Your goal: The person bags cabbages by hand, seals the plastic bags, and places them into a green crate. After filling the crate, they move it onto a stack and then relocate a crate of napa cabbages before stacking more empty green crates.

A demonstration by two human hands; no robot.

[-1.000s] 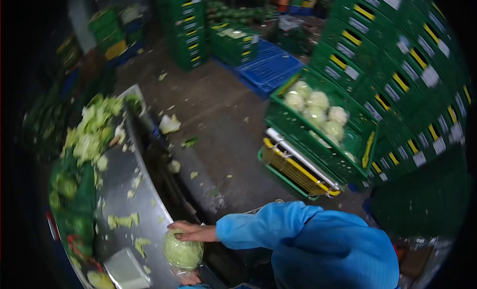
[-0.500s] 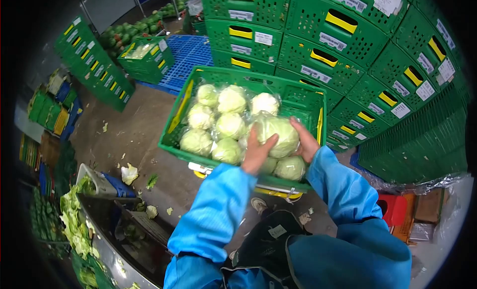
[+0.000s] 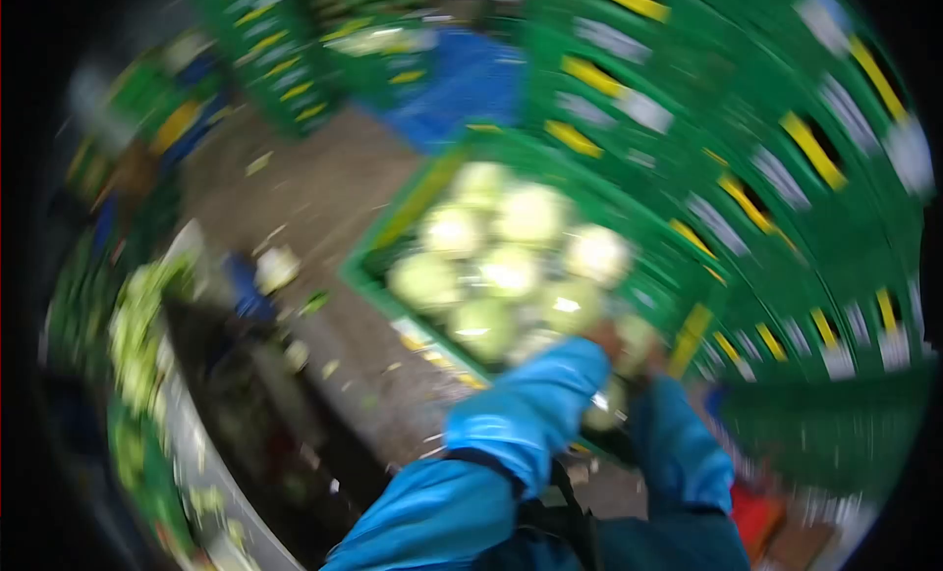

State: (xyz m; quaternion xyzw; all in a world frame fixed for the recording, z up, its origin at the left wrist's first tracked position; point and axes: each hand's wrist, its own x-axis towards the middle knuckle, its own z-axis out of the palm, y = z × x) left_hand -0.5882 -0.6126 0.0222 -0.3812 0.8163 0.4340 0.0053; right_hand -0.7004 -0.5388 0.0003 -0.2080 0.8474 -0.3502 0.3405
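Observation:
A green crate (image 3: 393, 217) holds several pale cabbages (image 3: 511, 271) in clear wrap. In its near right part, my left hand (image 3: 609, 341) and my right hand (image 3: 656, 363) are closed on the two sides of a wrapped cabbage (image 3: 637, 337). That cabbage sits low among the others; whether it touches the crate floor is hidden. Motion smears both hands, and the sleeves cover part of them. One more cabbage (image 3: 601, 404) lies by the near edge, between my forearms.
Stacked green crates (image 3: 678, 109) with yellow handles rise behind and to the right. A blue pallet (image 3: 462, 85) lies beyond. At left, a metal-edged bin (image 3: 231, 473) has cut leaves (image 3: 142, 326) along its rim. Leaf scraps (image 3: 278, 269) litter the floor.
My hands have lowered the wrapped cabbage into the crate's near right part. The view has turned, so the crate appears tilted, and the picture is blurred.

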